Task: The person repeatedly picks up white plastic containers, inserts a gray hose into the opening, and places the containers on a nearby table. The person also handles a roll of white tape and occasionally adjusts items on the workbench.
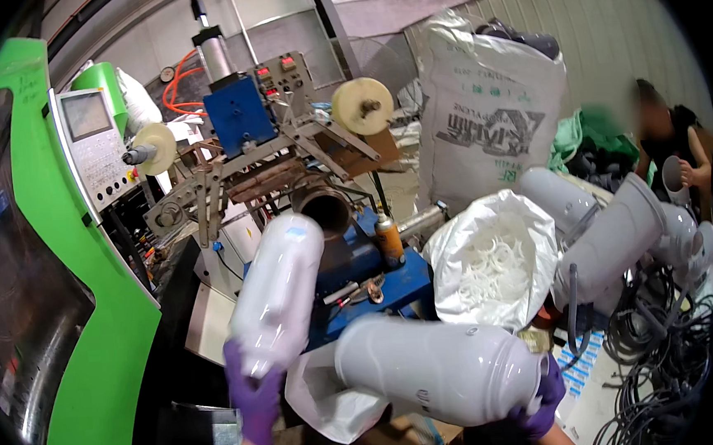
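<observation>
My left hand (pixel 256 399), in a purple glove, grips the narrow neck of a glossy white bottle-shaped vessel (pixel 282 281). The vessel tilts upward, its rounded end close to the dark round opening of a blue metal machine (pixel 323 212). Lower right, my purple-gloved right hand (pixel 544 399) is closed at the end of a larger glossy grey cylindrical plastic shell (pixel 433 366). That shell lies nearly level and stepped near my hand; some of my right fingers are hidden behind its rim. Below it shows a white plastic bag (pixel 331 394).
An orange spray can (pixel 389 241) and small tools (pixel 361 291) stand on the blue bench. Beyond are a white sack of pale rings (pixel 496 266), grey shells (pixel 614 233) and black handles (pixel 647 351). A green machine (pixel 93 357) borders the left; a person (pixel 677 142) sits at right.
</observation>
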A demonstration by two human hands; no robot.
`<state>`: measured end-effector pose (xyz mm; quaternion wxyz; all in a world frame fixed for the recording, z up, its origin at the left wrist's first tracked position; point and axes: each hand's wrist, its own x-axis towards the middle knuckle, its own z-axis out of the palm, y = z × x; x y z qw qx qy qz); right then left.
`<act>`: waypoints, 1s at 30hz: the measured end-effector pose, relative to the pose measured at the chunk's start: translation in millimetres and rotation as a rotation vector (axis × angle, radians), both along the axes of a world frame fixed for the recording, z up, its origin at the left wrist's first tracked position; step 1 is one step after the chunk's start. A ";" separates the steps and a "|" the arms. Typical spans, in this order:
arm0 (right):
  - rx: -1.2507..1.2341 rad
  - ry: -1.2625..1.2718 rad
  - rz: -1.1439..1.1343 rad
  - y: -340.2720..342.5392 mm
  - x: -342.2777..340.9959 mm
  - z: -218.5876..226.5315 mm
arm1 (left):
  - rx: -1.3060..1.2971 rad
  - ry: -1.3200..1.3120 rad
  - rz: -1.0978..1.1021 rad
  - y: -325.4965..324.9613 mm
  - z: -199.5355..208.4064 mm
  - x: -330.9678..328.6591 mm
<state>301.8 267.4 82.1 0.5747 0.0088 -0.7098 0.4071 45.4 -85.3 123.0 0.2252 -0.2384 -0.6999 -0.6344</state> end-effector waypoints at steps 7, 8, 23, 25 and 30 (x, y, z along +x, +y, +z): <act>-0.435 -0.393 0.448 0.4 10.5 -59.1 | -0.881 0.580 0.424 203.9 68.4 -68.7; -0.275 -0.398 0.523 -2.3 2.8 -61.5 | -0.982 0.552 0.422 215.8 69.4 -98.7; -0.165 -0.408 0.938 -34.7 -49.6 -48.1 | -0.732 0.091 -1.362 147.5 37.3 -9.2; 0.068 -0.378 0.412 22.9 -59.2 -66.1 | -0.731 -0.412 -1.694 114.1 2.0 23.3; 0.367 -1.049 -0.421 137.1 -86.2 -102.4 | -0.372 -0.407 -1.159 90.4 -34.8 23.8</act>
